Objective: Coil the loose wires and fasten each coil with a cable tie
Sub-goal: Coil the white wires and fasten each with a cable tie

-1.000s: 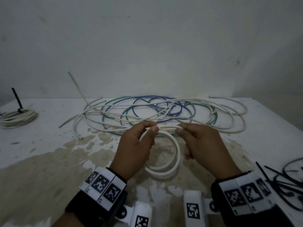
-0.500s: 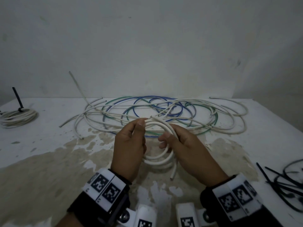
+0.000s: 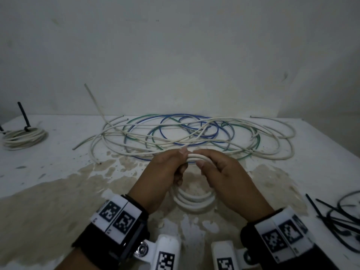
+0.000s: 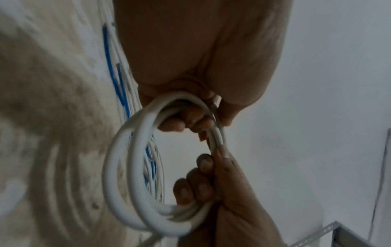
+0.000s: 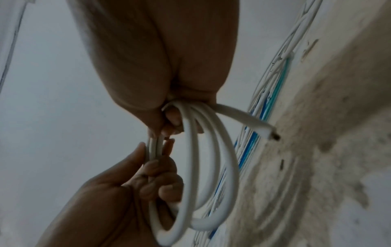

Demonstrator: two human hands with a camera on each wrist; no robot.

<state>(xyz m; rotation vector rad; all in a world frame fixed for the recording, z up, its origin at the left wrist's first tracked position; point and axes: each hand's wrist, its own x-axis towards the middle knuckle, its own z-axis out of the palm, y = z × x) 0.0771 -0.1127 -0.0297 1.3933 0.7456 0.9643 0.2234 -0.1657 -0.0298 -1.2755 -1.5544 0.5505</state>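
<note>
Head view: both hands [image 3: 194, 172] around white coil [image 3: 194, 200].

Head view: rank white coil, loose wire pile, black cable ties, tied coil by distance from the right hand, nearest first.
1. White coil: gripped in the right hand.
2. Loose wire pile: just behind the hand.
3. Black cable ties: right edge.
4. Tied coil: far left.

Bare utility or workshop corner: plain scuffed white wall [image 3: 175, 55], stained, paint-worn white table [image 3: 48, 191]. Loose wires [image 3: 194, 131] heaped at 12 o'clock, tied coil [image 3: 23, 138] at 10 o'clock, black cable ties [image 3: 335, 217] at 3 o'clock.
</note>
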